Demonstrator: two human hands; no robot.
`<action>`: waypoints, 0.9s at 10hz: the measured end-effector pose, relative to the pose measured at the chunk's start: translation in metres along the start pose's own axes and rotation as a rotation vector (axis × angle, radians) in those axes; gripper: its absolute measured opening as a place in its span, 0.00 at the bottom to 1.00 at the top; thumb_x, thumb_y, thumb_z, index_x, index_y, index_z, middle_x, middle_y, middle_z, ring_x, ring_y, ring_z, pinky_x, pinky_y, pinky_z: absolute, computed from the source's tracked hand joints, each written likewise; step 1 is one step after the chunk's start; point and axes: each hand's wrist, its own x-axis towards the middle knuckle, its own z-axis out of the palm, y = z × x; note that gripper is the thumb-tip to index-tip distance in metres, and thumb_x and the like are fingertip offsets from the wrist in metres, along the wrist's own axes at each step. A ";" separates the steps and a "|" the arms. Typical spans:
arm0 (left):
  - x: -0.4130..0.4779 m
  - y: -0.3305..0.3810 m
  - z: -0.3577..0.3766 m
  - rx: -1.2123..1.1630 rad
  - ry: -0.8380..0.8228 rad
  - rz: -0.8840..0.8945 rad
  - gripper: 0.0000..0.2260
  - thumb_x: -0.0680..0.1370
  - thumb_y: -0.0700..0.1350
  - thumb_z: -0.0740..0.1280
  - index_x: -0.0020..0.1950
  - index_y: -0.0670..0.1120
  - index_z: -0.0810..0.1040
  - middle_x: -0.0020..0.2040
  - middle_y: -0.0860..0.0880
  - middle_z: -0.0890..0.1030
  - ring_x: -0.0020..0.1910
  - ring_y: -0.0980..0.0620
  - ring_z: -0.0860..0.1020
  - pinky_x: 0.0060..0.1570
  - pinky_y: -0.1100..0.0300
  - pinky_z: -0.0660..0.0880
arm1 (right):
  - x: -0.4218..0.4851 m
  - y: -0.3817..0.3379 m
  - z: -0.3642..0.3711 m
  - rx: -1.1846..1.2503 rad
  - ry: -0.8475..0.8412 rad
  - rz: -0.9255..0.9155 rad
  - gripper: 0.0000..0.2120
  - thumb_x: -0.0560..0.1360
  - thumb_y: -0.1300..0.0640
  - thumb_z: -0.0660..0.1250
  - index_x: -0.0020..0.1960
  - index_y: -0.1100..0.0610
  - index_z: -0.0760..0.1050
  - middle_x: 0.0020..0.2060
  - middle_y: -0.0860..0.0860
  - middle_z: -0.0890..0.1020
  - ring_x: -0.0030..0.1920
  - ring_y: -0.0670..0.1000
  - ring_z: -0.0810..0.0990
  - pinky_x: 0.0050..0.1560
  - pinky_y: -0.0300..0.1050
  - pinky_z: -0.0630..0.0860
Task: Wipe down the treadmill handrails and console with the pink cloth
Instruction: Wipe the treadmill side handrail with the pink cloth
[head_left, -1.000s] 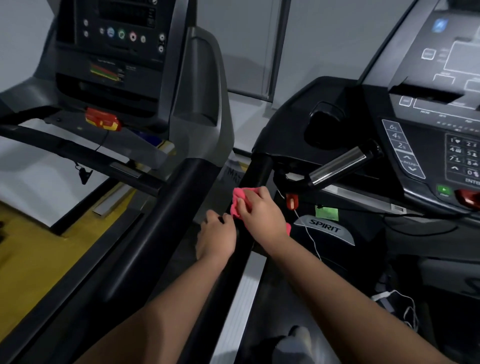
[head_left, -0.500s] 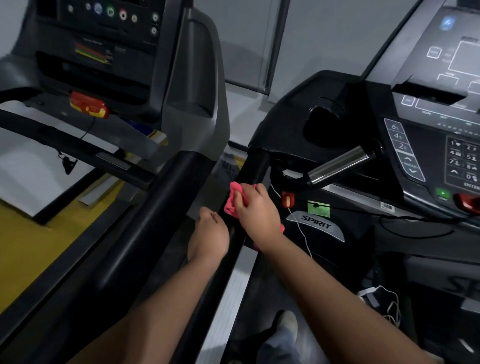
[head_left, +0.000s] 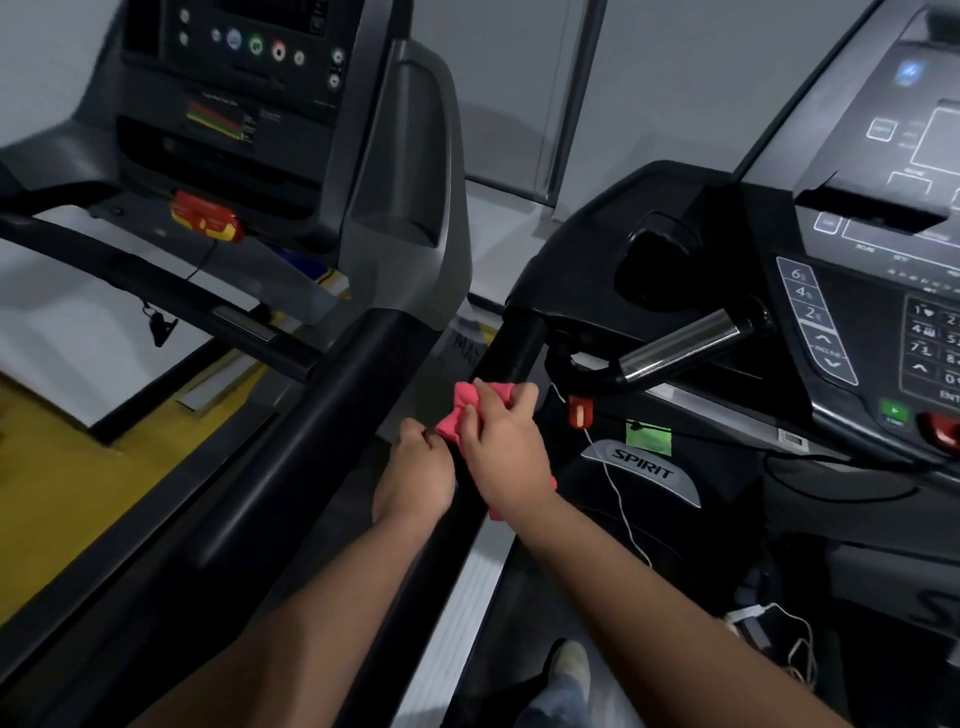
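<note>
One pink cloth (head_left: 453, 415) on handrail (head_left: 511, 348). Two hands: right hand (head_left: 506, 452) fingers clutch it; left hand (head_left: 415, 475) fingers curl round handrail.

One pink cloth (head_left: 457, 410) lies under one right hand (head_left: 504, 452), with one left hand (head_left: 415, 478) just left of it, two consoles, a grey console (head_left: 249, 67) up-left and a black console (head_left: 883, 249) up-right of it, and one chrome bar (head_left: 680, 345) and one green sticker (head_left: 648, 439) right of it.
</note>
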 end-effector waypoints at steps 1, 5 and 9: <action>0.000 -0.002 0.000 -0.010 -0.015 -0.014 0.10 0.82 0.49 0.50 0.56 0.47 0.67 0.56 0.44 0.77 0.47 0.46 0.75 0.41 0.55 0.66 | -0.006 -0.002 -0.005 -0.094 -0.105 -0.089 0.24 0.79 0.48 0.58 0.72 0.55 0.65 0.63 0.53 0.63 0.58 0.55 0.74 0.54 0.46 0.75; -0.005 -0.021 -0.009 -0.011 -0.140 -0.134 0.19 0.83 0.53 0.48 0.61 0.44 0.74 0.67 0.43 0.72 0.61 0.47 0.72 0.57 0.57 0.65 | 0.047 -0.040 -0.001 -0.613 -0.288 -0.328 0.11 0.77 0.59 0.63 0.58 0.61 0.72 0.55 0.58 0.78 0.57 0.58 0.75 0.47 0.47 0.68; -0.003 -0.033 -0.003 -0.072 0.044 -0.156 0.13 0.81 0.44 0.53 0.37 0.50 0.67 0.38 0.53 0.72 0.40 0.52 0.72 0.45 0.58 0.65 | 0.103 -0.049 0.068 -1.159 -0.691 -0.104 0.19 0.81 0.57 0.55 0.71 0.57 0.66 0.68 0.56 0.70 0.69 0.59 0.66 0.67 0.53 0.58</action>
